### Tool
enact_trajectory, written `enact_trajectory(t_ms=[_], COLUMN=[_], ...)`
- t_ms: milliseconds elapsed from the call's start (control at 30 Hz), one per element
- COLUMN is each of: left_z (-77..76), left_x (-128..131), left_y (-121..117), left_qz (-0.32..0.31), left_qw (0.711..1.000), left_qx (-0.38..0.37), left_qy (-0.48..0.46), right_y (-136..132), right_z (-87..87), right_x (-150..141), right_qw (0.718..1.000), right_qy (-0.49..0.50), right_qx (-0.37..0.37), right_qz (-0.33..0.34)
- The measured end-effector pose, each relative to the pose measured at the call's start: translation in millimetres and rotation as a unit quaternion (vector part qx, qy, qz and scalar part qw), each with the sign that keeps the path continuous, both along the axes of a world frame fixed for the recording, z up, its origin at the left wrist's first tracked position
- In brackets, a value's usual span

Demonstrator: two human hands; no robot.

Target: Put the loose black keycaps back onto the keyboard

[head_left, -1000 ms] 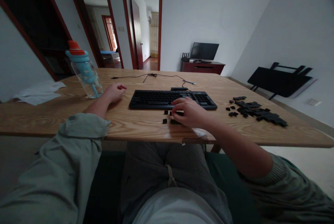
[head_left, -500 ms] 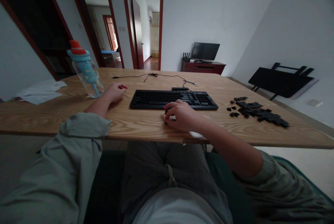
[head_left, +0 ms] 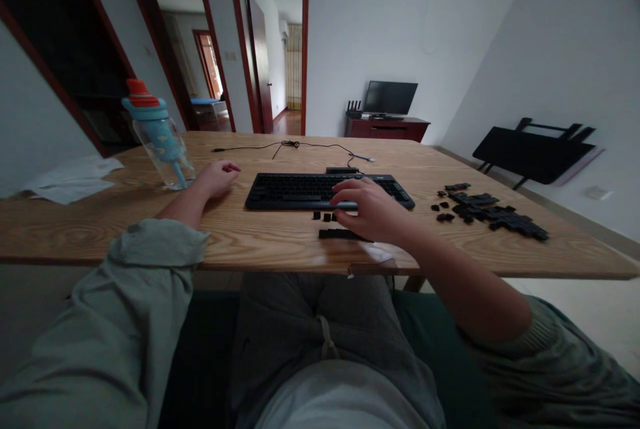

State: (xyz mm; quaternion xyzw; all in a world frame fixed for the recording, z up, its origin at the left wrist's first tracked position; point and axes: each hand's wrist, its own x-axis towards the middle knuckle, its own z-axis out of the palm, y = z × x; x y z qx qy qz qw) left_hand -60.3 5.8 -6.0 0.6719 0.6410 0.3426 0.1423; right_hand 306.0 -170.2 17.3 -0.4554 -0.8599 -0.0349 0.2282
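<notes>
My right hand (head_left: 375, 207) reaches over the front edge of a black keyboard (head_left: 290, 192), its thumb and index finger apart and nothing visible between them. It hides part of the keyboard's right side. Just below the fingers lie a few small black keycaps (head_left: 317, 216) and a long black row of key pieces (head_left: 337, 234), partly covered by the hand. Left of the keyboard, my left hand (head_left: 219, 180) rests on the table with its fingers loosely bent and apart, holding nothing that I can see.
A clear bottle (head_left: 173, 165) with a blue and red lid stands beside my left forearm. White papers (head_left: 75, 179) lie farther left. Many loose black keycaps (head_left: 515, 219) are heaped at right. A thin cable (head_left: 320, 144) runs behind the keyboard on the wooden table (head_left: 270, 239).
My right hand has moved up and to the right, and its fingers have spread. The small keycaps and the black row it covered now show. My left hand has stayed in place.
</notes>
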Motion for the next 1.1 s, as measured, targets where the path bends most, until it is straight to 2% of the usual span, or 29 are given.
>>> enact_trajectory(t_ms=[67,133,233,300,367,500,600,900,1100], left_z=[2.2,3.4,2.4,0.6,-0.9,-1.5,-1.7,-3.7,-3.5], left_x=[1.6,2.1,0.2,-2.1,-4.1,-5.4,-4.8,-6.1,-6.5], left_y=[-2.5,-3.9,-2.8,-1.0,0.3,0.3,-0.1,4.5,4.1], left_qz=[0.012,0.017,0.016,0.014,0.011,0.006,0.008,0.003,0.012], left_qw=[1.0,0.999,0.999,0.999,0.999,0.998,0.999,1.0,0.999], left_qx=[0.004,0.005,0.009,0.011,0.011,0.012,0.014,0.019,0.012], left_qy=[0.022,0.039,0.045,0.046,0.049,0.059,0.051,0.021,0.032], right_y=[-15.2,-45.8,-101.4,-120.2,-112.4,-54.4,-30.8,-54.7,-55.7], right_z=[9.6,20.3,31.5,29.4,17.9,-13.0,-23.3,-28.6,-26.4], right_x=[16.9,27.6,22.8,10.0,-2.5,-14.6,-18.9,-32.2,-32.4], right_qw=[0.999,0.995,0.99,0.989,0.991,0.997,0.996,0.993,0.991], right_qy=[0.048,0.098,0.106,0.058,0.01,-0.056,-0.081,-0.102,-0.102], right_qx=[0.011,0.003,-0.045,-0.05,-0.032,-0.006,-0.002,0.024,0.051], right_qz=[-0.014,-0.006,0.079,0.126,0.126,0.049,0.027,0.05,0.073])
